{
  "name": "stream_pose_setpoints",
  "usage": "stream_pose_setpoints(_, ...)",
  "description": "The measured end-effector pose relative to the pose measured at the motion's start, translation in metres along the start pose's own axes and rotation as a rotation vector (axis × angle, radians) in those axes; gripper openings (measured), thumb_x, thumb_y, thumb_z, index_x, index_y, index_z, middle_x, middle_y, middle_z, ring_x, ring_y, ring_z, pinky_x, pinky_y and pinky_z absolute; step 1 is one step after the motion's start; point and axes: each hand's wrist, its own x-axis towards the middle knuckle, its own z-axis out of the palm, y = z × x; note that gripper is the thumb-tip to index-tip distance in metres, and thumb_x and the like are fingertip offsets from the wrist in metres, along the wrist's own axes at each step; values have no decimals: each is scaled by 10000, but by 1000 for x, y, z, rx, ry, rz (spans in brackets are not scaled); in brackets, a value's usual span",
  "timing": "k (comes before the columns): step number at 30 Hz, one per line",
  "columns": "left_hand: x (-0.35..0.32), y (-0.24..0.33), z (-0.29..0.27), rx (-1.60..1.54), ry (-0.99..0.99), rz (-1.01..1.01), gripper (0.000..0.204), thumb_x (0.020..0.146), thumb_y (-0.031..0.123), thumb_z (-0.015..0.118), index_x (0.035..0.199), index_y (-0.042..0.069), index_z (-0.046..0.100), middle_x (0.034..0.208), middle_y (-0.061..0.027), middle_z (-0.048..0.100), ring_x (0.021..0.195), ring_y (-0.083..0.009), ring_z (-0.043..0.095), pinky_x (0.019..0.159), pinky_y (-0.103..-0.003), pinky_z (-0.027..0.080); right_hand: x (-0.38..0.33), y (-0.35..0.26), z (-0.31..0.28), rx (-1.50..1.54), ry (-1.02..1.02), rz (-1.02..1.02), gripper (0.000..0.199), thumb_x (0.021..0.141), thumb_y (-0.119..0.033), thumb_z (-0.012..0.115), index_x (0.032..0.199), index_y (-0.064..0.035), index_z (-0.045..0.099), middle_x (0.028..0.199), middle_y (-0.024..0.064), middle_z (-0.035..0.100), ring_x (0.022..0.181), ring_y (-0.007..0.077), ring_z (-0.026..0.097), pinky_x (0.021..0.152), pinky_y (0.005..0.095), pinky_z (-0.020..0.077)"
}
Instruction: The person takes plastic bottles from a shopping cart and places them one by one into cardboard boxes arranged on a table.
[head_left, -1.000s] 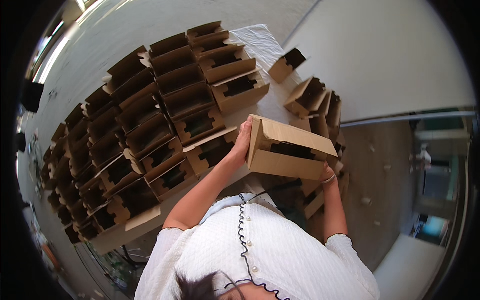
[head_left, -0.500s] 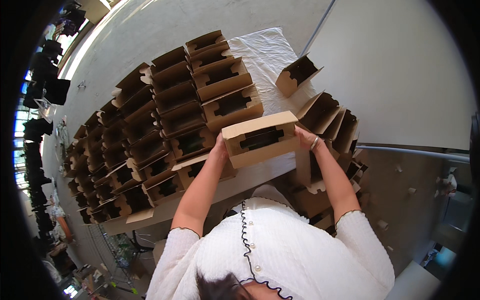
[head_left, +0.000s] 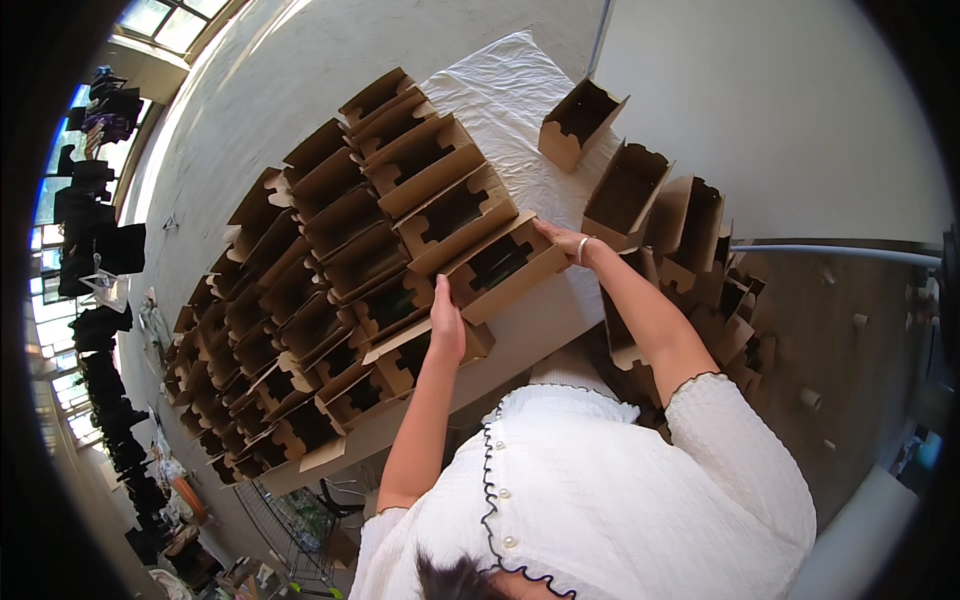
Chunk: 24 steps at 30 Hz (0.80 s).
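Between my two hands sits an open-topped brown cardboard box (head_left: 520, 285), lined up at the near right end of the rows of similar boxes. My left hand (head_left: 447, 322) presses its left end, with the thumb up along the side. At the opposite end, my right hand (head_left: 565, 241) grips the edge, its fingers over the rim. Something dark lies inside the box, too shadowed to make out. Directly beyond it, and touching or nearly so, is another open box (head_left: 475, 228) of the row.
Several rows of open cardboard boxes (head_left: 345, 265) fill the table's left side. White wrinkled cloth (head_left: 500, 85) covers part of the table. A lone box (head_left: 568, 150) stands on its far right, with stacked boxes (head_left: 690, 235) nearer me. A large pale panel (head_left: 780, 120) borders the right.
Both hands have brought the box down from above the cloth to the row's near end, turning it to match the other boxes. The view has shifted slightly.
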Motion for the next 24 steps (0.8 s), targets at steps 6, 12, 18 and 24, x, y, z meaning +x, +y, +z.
stream_pose_setpoints(6,-59,-12,28,824,69,288,794,938,323,603,1533,17,175,1610,-213,50,1498,-339,29,1201,-428,102,1,9,20,3,89,-103,896,824,-860,289,1545,-337,195,1566,24,305,1361,362,379,1008,634,367)
stream_pose_setpoints(12,-89,-29,29,1292,14,723,710,879,171,675,1477,25,321,1592,-199,145,1488,-376,59,1201,-492,88,-5,1,30,121,161,-18,926,808,-862,368,1489,-236,396,1395,69,538,1237,300,519,945,602,419)
stream_pose_setpoints(18,-103,-28,9,1685,-262,882,598,789,131,709,1346,45,508,1567,-185,238,1489,-360,101,1195,-550,59,17,47,11,88,678,-357,668,921,-656,459,1175,-68,650,1219,141,640,1103,344,588,963,366,439)
stream_pose_setpoints(24,-88,-59,-23,1946,-131,959,493,825,42,562,1316,28,525,1564,-154,255,1489,-333,129,1205,-549,55,-186,67,74,-182,1147,-846,562,841,-270,715,1324,-61,516,1252,163,591,1133,331,580,942,389,474)
